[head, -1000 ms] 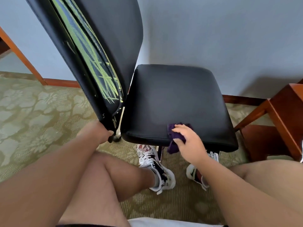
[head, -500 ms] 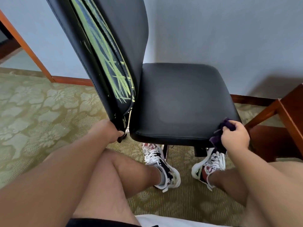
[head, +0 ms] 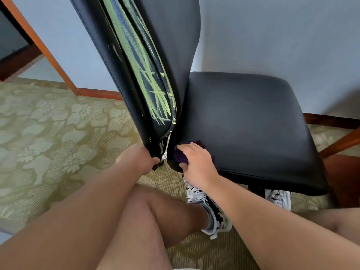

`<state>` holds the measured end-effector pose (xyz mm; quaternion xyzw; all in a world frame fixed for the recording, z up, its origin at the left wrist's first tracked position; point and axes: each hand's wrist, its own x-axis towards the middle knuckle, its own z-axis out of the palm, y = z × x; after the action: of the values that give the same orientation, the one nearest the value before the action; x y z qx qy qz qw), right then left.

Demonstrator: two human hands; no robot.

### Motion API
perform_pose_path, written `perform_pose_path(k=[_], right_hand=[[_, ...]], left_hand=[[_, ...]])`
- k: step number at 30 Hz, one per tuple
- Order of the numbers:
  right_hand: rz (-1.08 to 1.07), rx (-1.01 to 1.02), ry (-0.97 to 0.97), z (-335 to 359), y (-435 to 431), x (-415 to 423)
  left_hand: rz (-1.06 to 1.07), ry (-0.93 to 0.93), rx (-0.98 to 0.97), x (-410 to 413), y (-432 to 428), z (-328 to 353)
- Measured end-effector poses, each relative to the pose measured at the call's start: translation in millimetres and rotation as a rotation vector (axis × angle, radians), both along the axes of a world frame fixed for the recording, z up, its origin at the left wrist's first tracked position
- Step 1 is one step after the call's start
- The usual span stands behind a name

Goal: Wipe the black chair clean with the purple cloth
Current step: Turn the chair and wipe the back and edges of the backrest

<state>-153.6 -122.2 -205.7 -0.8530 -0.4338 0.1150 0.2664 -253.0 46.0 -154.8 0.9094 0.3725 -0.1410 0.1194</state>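
The black chair stands in front of me, its seat to the right and its backrest rising at the left. Yellow-green scribbles cover the backrest's edge panel. My left hand grips the bottom end of the backrest. My right hand holds the purple cloth against the seat's near left corner, next to the backrest. Most of the cloth is hidden under my fingers.
Patterned green carpet covers the floor. A grey wall with a wooden skirting board runs behind the chair. A wooden piece of furniture stands at the right edge, a wooden door frame at the left. My legs and patterned sneakers are under the seat.
My right hand has slid the cloth from the seat's near right corner back along the front edge to the near left corner. The left hand keeps its grip on the backrest.
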Motion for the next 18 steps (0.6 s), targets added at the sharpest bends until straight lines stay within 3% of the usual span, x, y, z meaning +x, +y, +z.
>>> perform_pose_path(k=[8,13,18], right_hand=[[-0.001,0.019,0.025,10.9,35.1,10.6],[-0.148,0.139,0.164,7.4,38.3,10.6],[-0.124,0.224,0.173,4.3,32.9,4.0]], left_hand=[[-0.008,-0.011,-0.025,1.7,5.3,-1.9],[-0.015,-0.055,-0.018,0.7,2.0,-2.8],[0.008,-0.055,-0.019,0.2,-1.5,-3.3]])
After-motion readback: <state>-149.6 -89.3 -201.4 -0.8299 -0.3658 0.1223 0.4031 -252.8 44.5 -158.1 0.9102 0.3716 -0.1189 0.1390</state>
